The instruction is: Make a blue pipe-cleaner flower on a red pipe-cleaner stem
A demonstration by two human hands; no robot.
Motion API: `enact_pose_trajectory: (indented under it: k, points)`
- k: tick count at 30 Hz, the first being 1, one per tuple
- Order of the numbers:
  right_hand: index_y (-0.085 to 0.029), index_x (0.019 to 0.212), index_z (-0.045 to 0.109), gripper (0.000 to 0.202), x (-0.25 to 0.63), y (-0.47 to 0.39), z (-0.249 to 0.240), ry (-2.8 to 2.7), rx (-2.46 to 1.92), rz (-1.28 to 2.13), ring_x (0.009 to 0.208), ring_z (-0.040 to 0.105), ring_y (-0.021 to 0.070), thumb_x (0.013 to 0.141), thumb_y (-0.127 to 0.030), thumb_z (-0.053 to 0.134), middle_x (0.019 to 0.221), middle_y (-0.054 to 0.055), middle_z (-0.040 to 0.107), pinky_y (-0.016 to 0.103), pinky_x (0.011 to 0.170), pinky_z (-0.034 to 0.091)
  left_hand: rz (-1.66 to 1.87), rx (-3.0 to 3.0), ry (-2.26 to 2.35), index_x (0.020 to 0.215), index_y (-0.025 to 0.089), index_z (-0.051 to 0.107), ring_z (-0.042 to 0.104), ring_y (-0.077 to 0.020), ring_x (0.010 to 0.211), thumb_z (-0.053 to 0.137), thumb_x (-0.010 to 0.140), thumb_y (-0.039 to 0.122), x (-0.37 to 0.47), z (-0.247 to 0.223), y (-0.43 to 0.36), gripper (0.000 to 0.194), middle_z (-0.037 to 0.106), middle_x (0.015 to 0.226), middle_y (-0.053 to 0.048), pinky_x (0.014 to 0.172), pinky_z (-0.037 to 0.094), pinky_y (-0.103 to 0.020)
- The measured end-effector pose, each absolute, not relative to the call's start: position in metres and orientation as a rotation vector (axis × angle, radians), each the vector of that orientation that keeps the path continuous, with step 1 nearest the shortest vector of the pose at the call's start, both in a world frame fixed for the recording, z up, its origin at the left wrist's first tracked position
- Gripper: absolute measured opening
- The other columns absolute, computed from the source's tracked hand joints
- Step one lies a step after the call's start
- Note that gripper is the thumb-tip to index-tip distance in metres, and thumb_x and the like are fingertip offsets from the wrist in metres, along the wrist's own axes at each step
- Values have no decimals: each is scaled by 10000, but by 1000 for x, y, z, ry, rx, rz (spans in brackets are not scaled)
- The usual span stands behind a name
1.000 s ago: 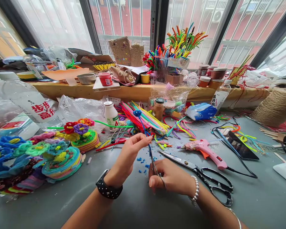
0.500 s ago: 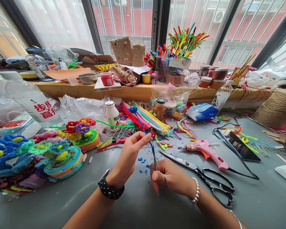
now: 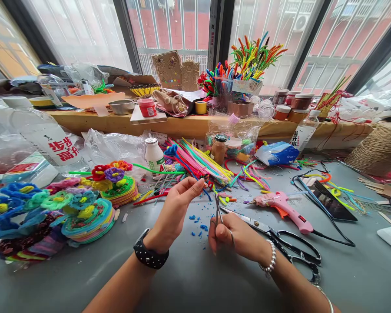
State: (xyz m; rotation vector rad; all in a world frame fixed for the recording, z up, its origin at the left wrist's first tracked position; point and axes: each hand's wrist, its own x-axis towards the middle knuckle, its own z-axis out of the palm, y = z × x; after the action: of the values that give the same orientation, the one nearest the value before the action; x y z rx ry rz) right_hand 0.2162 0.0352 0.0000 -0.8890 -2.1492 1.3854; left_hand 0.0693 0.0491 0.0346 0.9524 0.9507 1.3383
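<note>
Between its thumb and fingertips my left hand (image 3: 179,208) pinches a blue pipe cleaner (image 3: 192,174), whose fluffy blue end points up and away and whose short end sticks out past the fingertips. My right hand (image 3: 233,237) is closed round the handles of small scissors (image 3: 218,208); their narrow blades point upward, just right of the pipe cleaner's short end and apart from it. Small blue fluff scraps (image 3: 203,227) lie on the grey table (image 3: 182,278) between and below the hands.
Large black-handled scissors (image 3: 289,248) and a pink glue gun (image 3: 285,208) lie at right. Colourful pipe cleaners (image 3: 205,163), a white bottle (image 3: 154,156) and a brown jar (image 3: 218,149) stand or lie ahead. Fuzzy flowers (image 3: 81,200) are at left, a twine spool (image 3: 378,148) at far right.
The small scissors and my right hand have moved slightly right, away from the pipe cleaner. The pipe cleaner has tilted, its fluffy end shifting left.
</note>
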Motion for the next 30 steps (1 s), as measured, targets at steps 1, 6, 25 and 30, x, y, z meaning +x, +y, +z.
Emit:
enact_pose_trajectory:
  k: [1, 6, 25, 30]
  points:
    - [-103, 555, 564, 749, 217, 35, 1, -2161, -865, 1387, 497, 422, 85, 676, -717, 152, 528, 10, 476, 204, 489, 318, 1329, 946, 938, 589, 148, 530, 436, -82, 643, 627, 634, 233, 69, 34, 50, 136, 495, 632, 28, 682, 342, -217]
    - [-109, 605, 571, 732, 219, 35, 4, -2210, -842, 1416, 557, 458, 106, 667, -720, 174, 586, 21, 513, 214, 538, 346, 1273, 904, 907, 597, 147, 573, 488, -91, 664, 654, 608, 229, 68, 34, 50, 116, 572, 654, 12, 693, 356, -222]
    - [-109, 611, 591, 720, 224, 37, 8, -2321, -683, 1406, 556, 459, 99, 667, -710, 197, 606, 15, 522, 212, 537, 345, 1143, 1032, 956, 601, 149, 617, 472, -108, 645, 621, 638, 281, 66, 39, 49, 138, 568, 648, -12, 661, 356, -229]
    - [-111, 574, 572, 697, 224, 36, 8, -2335, -676, 1412, 541, 456, 93, 669, -701, 214, 586, 8, 506, 209, 532, 343, 1102, 1056, 940, 614, 144, 605, 472, -117, 657, 602, 657, 291, 65, 38, 50, 154, 552, 656, -19, 680, 360, -248]
